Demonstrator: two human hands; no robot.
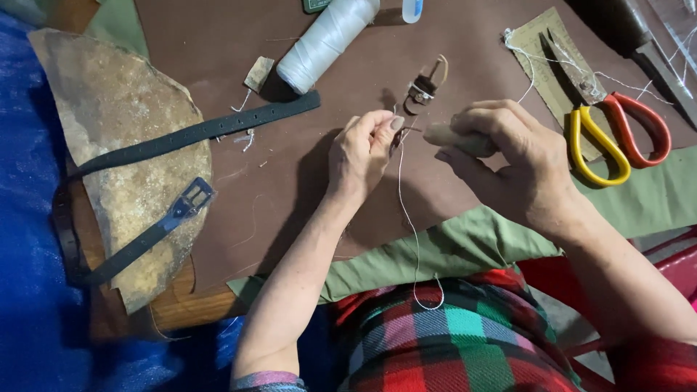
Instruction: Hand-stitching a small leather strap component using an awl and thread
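My left hand [363,152] pinches a small brown leather piece [423,88] and a white thread [410,218] between thumb and forefinger. The leather piece has a metal loop and stands up above the fingers. The thread hangs down in a loop onto my plaid lap. My right hand [512,156] is closed around the wooden handle of an awl [454,138], whose thin tip points left at the leather near my left fingertips. Both hands hover over a brown leather sheet [239,218].
A dark belt with a buckle [181,207] lies across a flat stone [109,123] at left. A white thread spool [323,43] stands at the top. Scissors with one yellow and one red handle ring [610,131] lie at right on a tan scrap, over green cloth [465,243].
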